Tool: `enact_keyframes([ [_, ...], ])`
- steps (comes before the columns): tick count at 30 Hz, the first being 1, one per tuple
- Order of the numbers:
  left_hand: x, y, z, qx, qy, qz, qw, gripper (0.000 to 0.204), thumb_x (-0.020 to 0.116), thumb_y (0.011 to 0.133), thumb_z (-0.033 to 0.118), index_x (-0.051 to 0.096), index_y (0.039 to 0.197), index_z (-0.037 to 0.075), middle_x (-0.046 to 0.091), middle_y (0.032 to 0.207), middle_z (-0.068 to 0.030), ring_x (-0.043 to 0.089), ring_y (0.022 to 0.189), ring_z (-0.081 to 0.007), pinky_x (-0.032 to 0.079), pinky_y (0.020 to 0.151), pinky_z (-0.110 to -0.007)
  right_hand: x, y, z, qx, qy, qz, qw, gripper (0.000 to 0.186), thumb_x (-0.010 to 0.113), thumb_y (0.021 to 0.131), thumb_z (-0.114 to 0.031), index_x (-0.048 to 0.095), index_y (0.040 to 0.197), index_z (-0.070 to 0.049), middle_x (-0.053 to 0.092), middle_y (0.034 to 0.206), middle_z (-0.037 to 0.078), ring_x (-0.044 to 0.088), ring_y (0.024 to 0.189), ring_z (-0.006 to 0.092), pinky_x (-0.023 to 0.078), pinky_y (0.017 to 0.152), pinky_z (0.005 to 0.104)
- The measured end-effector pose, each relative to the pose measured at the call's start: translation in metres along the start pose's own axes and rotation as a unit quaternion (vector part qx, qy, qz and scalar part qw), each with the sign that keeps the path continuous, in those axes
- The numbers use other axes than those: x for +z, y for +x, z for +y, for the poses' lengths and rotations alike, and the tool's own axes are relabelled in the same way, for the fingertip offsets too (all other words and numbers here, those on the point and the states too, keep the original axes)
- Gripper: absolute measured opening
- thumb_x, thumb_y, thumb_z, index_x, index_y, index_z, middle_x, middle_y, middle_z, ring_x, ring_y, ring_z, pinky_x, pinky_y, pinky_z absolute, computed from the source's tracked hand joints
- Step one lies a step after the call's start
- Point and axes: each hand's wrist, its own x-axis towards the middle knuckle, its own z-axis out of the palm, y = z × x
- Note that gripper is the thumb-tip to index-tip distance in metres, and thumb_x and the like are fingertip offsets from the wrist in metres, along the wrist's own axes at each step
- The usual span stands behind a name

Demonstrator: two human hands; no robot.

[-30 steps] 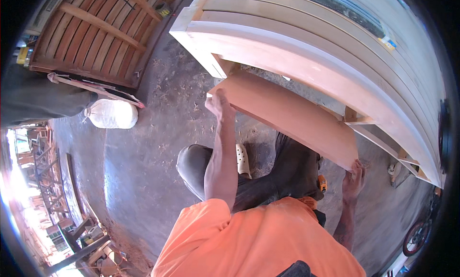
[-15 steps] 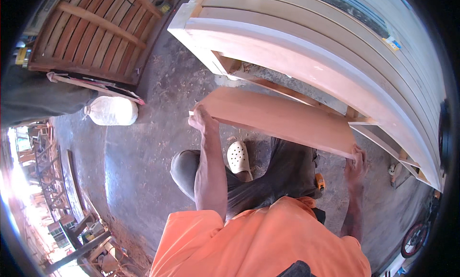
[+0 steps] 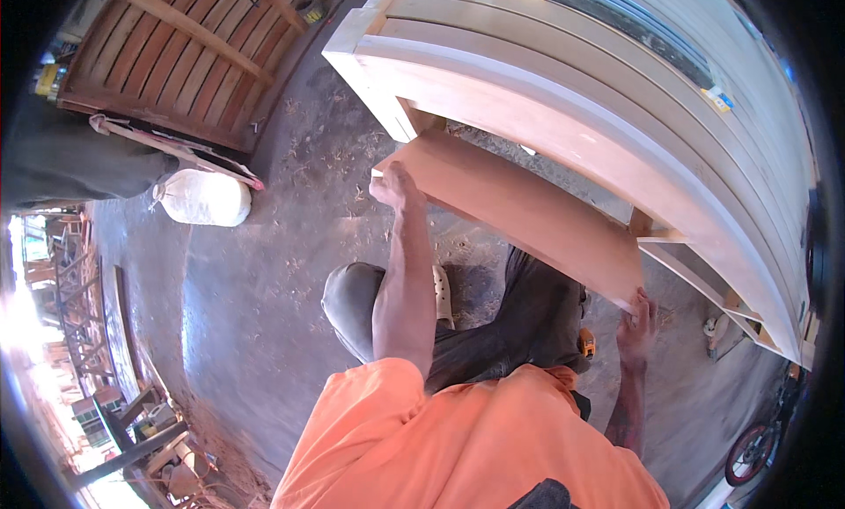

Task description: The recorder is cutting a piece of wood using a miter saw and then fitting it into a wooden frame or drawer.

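A wide reddish-brown wooden board (image 3: pixel 528 211) spans the space between my two hands, tilted with its right end nearer to me. My left hand (image 3: pixel 398 188) is closed round its left end. At the other end my right hand (image 3: pixel 637 319) grips the near right corner. The board's far edge lies at the opening under the pale curved front rail of a large wooden furniture piece (image 3: pixel 563 129). Whether the board touches the frame I cannot tell. Part of the opening and its lower rail are hidden behind the board.
A translucent plastic jug (image 3: pixel 204 198) stands on the concrete floor (image 3: pixel 264 324) at left. Beyond it is a slatted brown wooden panel (image 3: pixel 176 60), with another person's trouser leg (image 3: pixel 79 157) beside it. A small orange-yellow object (image 3: pixel 587 342) lies by my right leg.
The board has moved away from me into the opening of the furniture frame, its left end raised farther forward. Both hands keep their hold, and the view has shifted slightly.
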Motion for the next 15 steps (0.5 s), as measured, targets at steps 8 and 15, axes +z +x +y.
enact_keyframes([
  [8,-0.056,-0.006,0.016,-0.036,0.030,0.095,0.994,0.012,0.057,0.073,0.002,0.060,0.079,-0.008,0.060,0.078,-0.0101,0.061,0.066,-0.0193,0.052,0.057,-0.032,-0.012,0.025,0.003,-0.088,0.012,0.020,0.996,0.020,0.065,0.084,-0.001,0.056,0.102,-0.001,0.061,0.103,0.019,0.062,0.100,0.0374,0.052,0.080,0.0422],
  [15,-0.007,-0.013,0.043,-0.090,0.075,-0.023,0.993,0.015,0.059,0.071,0.002,0.061,0.084,-0.006,0.061,0.079,-0.0111,0.060,0.066,-0.0204,0.050,0.058,-0.034,-0.027,0.022,0.016,-0.062,0.018,0.069,0.996,0.022,0.066,0.083,0.000,0.056,0.102,-0.002,0.061,0.102,0.018,0.061,0.097,0.0364,0.051,0.080,0.0428],
])
